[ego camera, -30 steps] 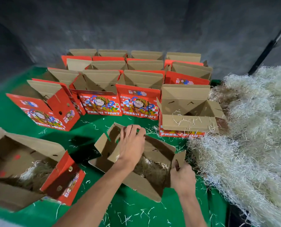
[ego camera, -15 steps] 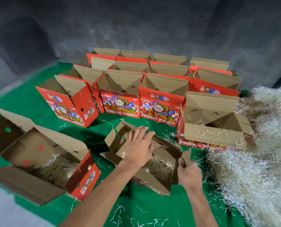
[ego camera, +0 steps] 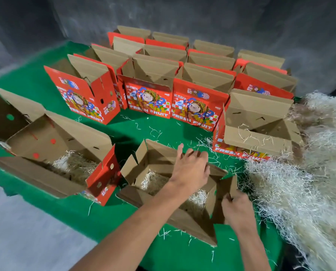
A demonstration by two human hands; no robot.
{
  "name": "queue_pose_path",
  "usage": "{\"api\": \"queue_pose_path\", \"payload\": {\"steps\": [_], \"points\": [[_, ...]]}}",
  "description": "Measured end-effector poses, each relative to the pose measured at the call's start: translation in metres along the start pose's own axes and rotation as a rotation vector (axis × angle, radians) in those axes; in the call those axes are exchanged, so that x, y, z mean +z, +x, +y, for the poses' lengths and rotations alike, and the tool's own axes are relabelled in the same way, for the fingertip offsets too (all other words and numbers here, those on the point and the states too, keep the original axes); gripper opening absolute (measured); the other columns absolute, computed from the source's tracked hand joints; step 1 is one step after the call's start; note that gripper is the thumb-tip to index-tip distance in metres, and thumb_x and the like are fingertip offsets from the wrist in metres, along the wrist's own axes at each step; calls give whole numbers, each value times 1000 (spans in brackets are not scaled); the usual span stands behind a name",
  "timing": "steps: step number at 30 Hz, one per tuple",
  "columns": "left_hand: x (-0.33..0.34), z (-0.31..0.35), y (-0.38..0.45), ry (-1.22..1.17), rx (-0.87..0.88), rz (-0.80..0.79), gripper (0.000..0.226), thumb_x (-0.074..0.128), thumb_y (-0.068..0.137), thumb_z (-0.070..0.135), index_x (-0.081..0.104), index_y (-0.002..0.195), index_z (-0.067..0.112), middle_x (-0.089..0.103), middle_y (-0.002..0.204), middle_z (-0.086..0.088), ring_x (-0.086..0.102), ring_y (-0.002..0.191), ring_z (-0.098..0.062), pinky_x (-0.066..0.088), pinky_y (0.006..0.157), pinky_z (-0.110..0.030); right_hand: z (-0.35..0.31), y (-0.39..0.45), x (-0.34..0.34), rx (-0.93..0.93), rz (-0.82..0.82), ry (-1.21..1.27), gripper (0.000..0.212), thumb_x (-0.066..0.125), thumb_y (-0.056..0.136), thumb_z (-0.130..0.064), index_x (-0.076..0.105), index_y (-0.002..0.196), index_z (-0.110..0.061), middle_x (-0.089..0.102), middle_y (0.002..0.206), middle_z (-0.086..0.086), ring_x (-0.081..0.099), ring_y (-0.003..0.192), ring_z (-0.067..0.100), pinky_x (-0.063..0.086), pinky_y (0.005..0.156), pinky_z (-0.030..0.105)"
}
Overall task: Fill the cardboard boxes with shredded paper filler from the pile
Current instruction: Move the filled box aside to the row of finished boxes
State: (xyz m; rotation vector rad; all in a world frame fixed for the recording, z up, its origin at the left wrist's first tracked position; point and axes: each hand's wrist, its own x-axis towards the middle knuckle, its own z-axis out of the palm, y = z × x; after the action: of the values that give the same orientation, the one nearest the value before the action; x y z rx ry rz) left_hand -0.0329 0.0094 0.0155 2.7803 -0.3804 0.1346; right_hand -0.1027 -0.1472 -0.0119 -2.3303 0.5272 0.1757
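Note:
An open cardboard box (ego camera: 135,169) sits in front of me on the green cloth, with pale shredded paper (ego camera: 153,182) on its bottom. My left hand (ego camera: 190,169) reaches over the box and its curled fingers hold the far flap. My right hand (ego camera: 236,210) pinches the right flap (ego camera: 226,184), which stands upright. The pile of shredded paper filler (ego camera: 304,184) lies along the right side, close to the box.
A second open box (ego camera: 51,141) with filler inside lies at the left. Several red printed boxes (ego camera: 147,100) stand open in rows behind. One open box (ego camera: 257,137) stands by the pile. Loose shreds dot the green cloth (ego camera: 45,204). A grey floor lies at lower left.
The view has swung left and nearer, so the boxes sit further right. Both hands stay on the same box's flaps; the left hand has shifted slightly along the far flap.

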Motion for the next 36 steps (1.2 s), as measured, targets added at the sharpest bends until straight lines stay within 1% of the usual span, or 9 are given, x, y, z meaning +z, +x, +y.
{"api": "queue_pose_path", "payload": {"steps": [2, 5, 9, 12, 19, 25, 28, 32, 36], "points": [[1, 3, -11, -1, 4, 9, 24, 57, 93, 37, 59, 111, 21, 66, 96, 5, 60, 101, -19, 11, 119, -56, 1, -13, 6, -15, -17, 9, 16, 55, 90, -5, 65, 77, -8, 70, 75, 10, 68, 69, 31, 58, 70, 43], [-2, 1, -23, 31, -4, 15, 26, 57, 91, 35, 59, 112, 20, 66, 95, 4, 59, 99, -19, 16, 118, -54, -1, -26, 16, -41, -18, 51, 18, 56, 87, -1, 60, 70, -8, 69, 71, 11, 68, 66, 32, 59, 68, 46], [-10, -8, -35, 54, -44, 14, 29, 57, 89, 35, 58, 112, 18, 65, 95, 3, 56, 98, -21, 21, 115, -51, -9, -33, 29, -76, -18, 52, 14, 58, 86, -4, 59, 72, -6, 69, 74, 15, 68, 72, 36, 57, 70, 43], [-15, -17, -45, 73, -87, -6, 33, 56, 89, 37, 57, 114, 16, 65, 98, 1, 55, 102, -23, 21, 115, -52, -12, -36, 41, -58, -25, 70, 20, 59, 86, -6, 55, 67, -8, 64, 67, 10, 65, 67, 32, 54, 66, 36], [-26, -49, -56, 94, -187, 17, 33, 59, 86, 39, 57, 111, 16, 62, 97, 0, 53, 103, -24, 22, 113, -52, -37, -38, 68, -78, -87, 124, 16, 57, 86, -3, 59, 71, -8, 66, 70, 9, 66, 67, 26, 51, 65, 30], [-28, -67, -63, 78, -216, 58, 29, 60, 83, 34, 57, 107, 18, 63, 100, 1, 53, 106, -24, 20, 115, -52, -47, -33, 90, 3, -69, 254, 25, 63, 91, -16, 65, 68, -6, 69, 64, 2, 67, 58, 16, 47, 52, 22], [-31, -78, -62, 83, -229, 57, 28, 60, 83, 32, 57, 107, 18, 64, 100, 1, 53, 108, -24, 16, 117, -52, -58, -35, 99, 9, -85, 295, 25, 63, 91, -15, 65, 68, -7, 69, 64, -1, 66, 53, 9, 43, 43, 15], [-36, -93, -61, 88, -239, 41, 28, 63, 85, 35, 58, 109, 20, 65, 102, 3, 53, 110, -23, 11, 119, -53, -73, -40, 112, -13, -102, 325, 27, 63, 92, -15, 64, 66, -7, 69, 62, -2, 64, 50, 7, 41, 42, 16], [-39, -109, -63, 95, -251, 46, 27, 64, 82, 31, 58, 106, 21, 64, 100, 4, 52, 110, -23, 7, 120, -53, -86, -43, 122, -29, -122, 337, 28, 62, 92, -15, 63, 66, -6, 69, 64, 5, 66, 55, 16, 46, 48, 24]]}}
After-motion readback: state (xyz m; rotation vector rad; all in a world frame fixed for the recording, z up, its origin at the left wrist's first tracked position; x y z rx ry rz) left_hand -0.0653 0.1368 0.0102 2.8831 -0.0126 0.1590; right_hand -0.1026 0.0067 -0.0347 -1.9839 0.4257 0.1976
